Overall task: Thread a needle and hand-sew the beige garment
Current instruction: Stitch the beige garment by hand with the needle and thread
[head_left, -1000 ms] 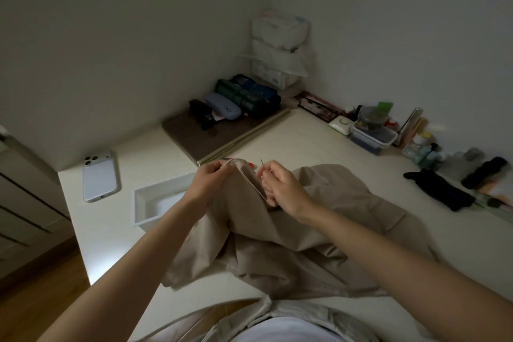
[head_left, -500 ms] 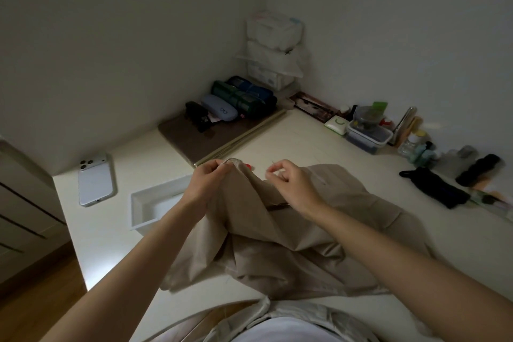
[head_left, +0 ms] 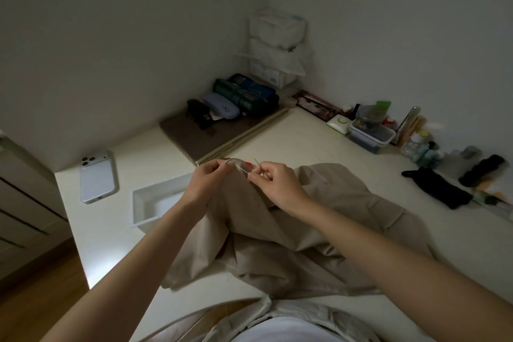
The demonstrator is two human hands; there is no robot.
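Note:
The beige garment lies bunched on the white table, one edge lifted up between my hands. My left hand pinches that raised edge at its top. Just to the right, my right hand pinches the thin needle, whose tip sticks up and to the left above my fingers, close to the fabric edge. A small red thing peeks out behind the edge. The thread is too fine to make out.
A white tray sits left of the garment and a phone lies farther left. A brown mat with cases stands at the back; a plastic box, bottles and dark cloth items line the right wall.
My right hand has come back up beside the raised fabric edge, and the needle tip shows above my fingers again. My left hand keeps its hold on the edge.

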